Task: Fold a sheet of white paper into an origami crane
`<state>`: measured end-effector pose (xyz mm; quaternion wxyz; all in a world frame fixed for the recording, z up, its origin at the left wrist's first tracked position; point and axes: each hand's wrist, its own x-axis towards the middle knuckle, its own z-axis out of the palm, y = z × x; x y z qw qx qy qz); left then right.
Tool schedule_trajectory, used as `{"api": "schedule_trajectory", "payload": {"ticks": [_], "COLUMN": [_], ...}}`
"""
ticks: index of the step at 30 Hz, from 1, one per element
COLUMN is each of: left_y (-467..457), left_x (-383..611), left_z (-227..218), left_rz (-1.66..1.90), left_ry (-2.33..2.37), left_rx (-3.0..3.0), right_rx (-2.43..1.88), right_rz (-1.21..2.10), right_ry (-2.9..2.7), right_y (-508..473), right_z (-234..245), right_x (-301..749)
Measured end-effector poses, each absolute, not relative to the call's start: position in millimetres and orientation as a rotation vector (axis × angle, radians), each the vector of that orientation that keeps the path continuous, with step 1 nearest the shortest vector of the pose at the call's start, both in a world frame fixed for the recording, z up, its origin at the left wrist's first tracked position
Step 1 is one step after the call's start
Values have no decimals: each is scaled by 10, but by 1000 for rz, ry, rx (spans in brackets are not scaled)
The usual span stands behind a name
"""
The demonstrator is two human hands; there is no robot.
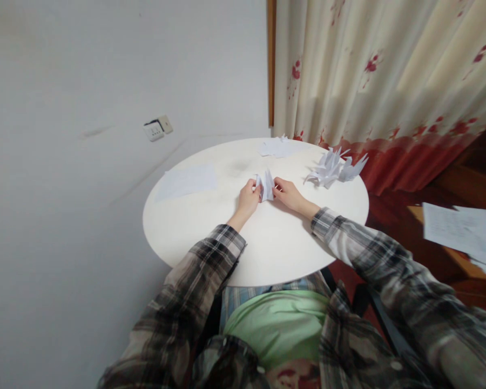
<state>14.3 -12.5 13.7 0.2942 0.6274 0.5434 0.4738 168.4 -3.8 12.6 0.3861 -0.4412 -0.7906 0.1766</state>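
A small folded white paper figure [266, 186] stands near the middle of the round white table [210, 237]. My left hand [248, 199] pinches its left side with curled fingers. My right hand [288, 194] grips its right side, fingers closed on the paper. Both forearms in plaid sleeves rest over the table's near half.
A flat white sheet [187, 181] lies on the table's left. A pile of folded paper figures [334, 168] sits at the right rim, with another folded piece [276, 147] at the far edge. A floral curtain [380, 81] hangs behind. Loose sheets [461, 229] lie on a wooden surface at right.
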Motion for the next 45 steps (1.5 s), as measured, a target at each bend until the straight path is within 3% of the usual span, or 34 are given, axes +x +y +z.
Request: {"api": "schedule_trajectory", "payload": {"ticks": [45], "left_y": [-94], "left_x": [133], "left_z": [107], "left_rz": [1315], "left_ry": [1378], "left_rx": [1699], "right_rx": [-1127], "right_rz": [449], "right_ry": [-2007], "right_y": [-25], "right_z": [123], "right_x": [1696]}}
